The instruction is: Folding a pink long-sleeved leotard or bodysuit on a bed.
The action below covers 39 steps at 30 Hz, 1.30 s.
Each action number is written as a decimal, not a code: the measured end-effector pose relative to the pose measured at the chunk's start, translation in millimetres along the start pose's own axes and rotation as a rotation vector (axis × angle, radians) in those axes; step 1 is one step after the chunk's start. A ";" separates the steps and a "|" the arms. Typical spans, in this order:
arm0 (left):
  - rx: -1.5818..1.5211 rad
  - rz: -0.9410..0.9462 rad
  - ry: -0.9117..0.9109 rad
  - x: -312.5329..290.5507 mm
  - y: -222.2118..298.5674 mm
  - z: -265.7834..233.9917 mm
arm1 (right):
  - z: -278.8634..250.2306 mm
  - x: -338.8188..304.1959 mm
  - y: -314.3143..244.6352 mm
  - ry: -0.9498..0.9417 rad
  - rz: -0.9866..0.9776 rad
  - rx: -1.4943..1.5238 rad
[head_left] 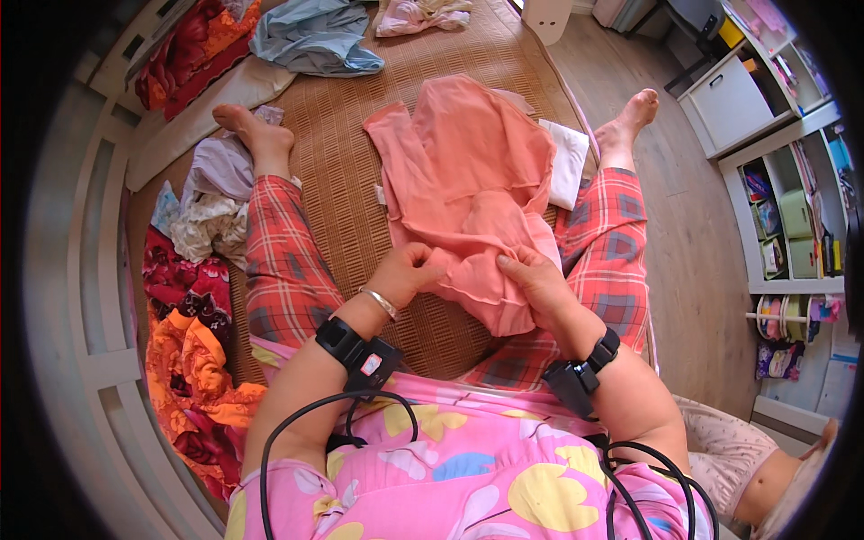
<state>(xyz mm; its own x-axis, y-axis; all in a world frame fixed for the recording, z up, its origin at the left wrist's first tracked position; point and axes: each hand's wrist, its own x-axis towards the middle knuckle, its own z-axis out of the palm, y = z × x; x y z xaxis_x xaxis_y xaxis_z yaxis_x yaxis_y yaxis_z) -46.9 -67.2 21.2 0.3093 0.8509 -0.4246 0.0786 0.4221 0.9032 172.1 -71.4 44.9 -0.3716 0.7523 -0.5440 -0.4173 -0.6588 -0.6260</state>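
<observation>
Pinching coral garment (pixel 459 166), left fingers (pixel 433 271) and right fingers (pixel 513 265); underside hidden

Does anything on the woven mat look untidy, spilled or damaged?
Yes, untidy: the orange floral cloth lies crumpled at the left, while the white cloth beside the coral garment looks flat and folded. I see no spill or damage.

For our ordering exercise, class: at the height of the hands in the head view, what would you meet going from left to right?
Red floral cloth, left plaid trouser leg, left hand, salmon garment, right hand, right plaid trouser leg, wooden floor, white shelf unit.
</observation>
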 end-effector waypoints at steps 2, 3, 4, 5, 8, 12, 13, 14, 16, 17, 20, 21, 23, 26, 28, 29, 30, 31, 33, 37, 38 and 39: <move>-0.074 0.085 0.055 0.1 0.7 -2.3 | -3.1 0.6 1.7 0.151 -0.002 -0.283; -0.211 0.098 0.045 -1.2 -0.3 -5.7 | 0.3 -1.7 -0.3 0.147 0.002 -0.285; -0.348 0.112 0.034 -2.4 -1.4 -8.2 | 6.1 -6.6 -4.9 0.087 0.009 -0.406; -0.350 0.112 0.040 -3.0 -4.6 -9.6 | 9.4 -9.0 -7.1 0.026 0.016 -0.527; -0.482 0.071 0.075 -1.9 -14.1 -11.1 | 2.5 -8.7 -4.6 0.009 0.126 -0.552; -0.634 -0.008 0.159 6.6 -25.0 -10.1 | 1.7 -6.1 1.1 0.076 0.113 -0.427; -0.660 -0.037 0.201 8.1 -26.9 -9.6 | 18.5 -12.1 -4.4 0.077 0.108 -0.448; -0.662 -0.035 0.206 9.2 -27.8 -6.8 | 27.7 -15.1 -7.2 0.077 0.103 -0.470; -0.642 -0.075 0.400 13.5 -23.3 2.7 | 18.6 -13.0 -2.0 0.059 0.231 -0.688; -0.641 -0.073 0.397 18.5 -28.2 1.2 | 17.0 -15.0 2.2 -0.019 0.206 -0.863; -0.303 0.009 0.555 28.8 -47.7 -15.8 | 37.8 -32.2 -2.8 -0.203 0.197 -0.820; -0.134 0.003 0.606 29.0 -44.1 -19.9 | 32.7 -32.5 3.6 -0.240 0.156 -0.751; 0.036 -0.002 0.654 30.0 -37.2 -23.7 | 28.9 -38.8 7.3 -0.275 0.113 -0.681; 0.046 -0.168 0.804 23.1 -23.9 -28.7 | 48.8 -65.2 -0.6 -0.314 -0.048 -1.000; 0.551 -0.053 0.863 30.5 -47.4 -42.9 | 55.5 -67.4 -4.9 -0.435 0.036 -1.043; 0.545 -0.067 0.842 31.8 -50.5 -44.1 | 54.7 -64.8 -6.4 -0.435 0.034 -1.044; 0.544 -0.066 0.844 28.0 -41.7 -40.2 | 50.1 -60.6 -9.5 -0.378 0.049 -1.096; 0.315 -0.027 0.724 23.1 -32.9 -34.8 | 43.1 -56.6 -11.0 -0.315 0.066 -1.143; 0.090 0.009 0.607 10.3 -20.6 -26.7 | 25.7 -38.6 -15.4 -0.236 0.079 -1.215; -0.347 -0.106 0.309 -5.5 -31.6 -27.1 | 38.9 -23.2 -31.2 -0.010 -0.159 -1.637; -0.424 -0.076 0.252 -7.6 -38.0 -29.5 | 43.5 -18.5 -30.2 -0.015 -0.159 -1.639; -0.511 -0.187 0.267 -12.4 -24.7 -23.1 | 46.9 -12.0 -28.9 0.001 -0.172 -1.658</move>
<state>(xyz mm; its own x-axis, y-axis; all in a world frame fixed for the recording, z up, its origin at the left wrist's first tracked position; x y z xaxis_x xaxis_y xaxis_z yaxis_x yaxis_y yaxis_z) -74.5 -81.0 2.7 0.0806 0.7692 -0.6339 -0.3767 0.6123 0.6951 149.7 -61.6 95.7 -0.4169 0.8110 -0.4104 0.8233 0.1456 -0.5486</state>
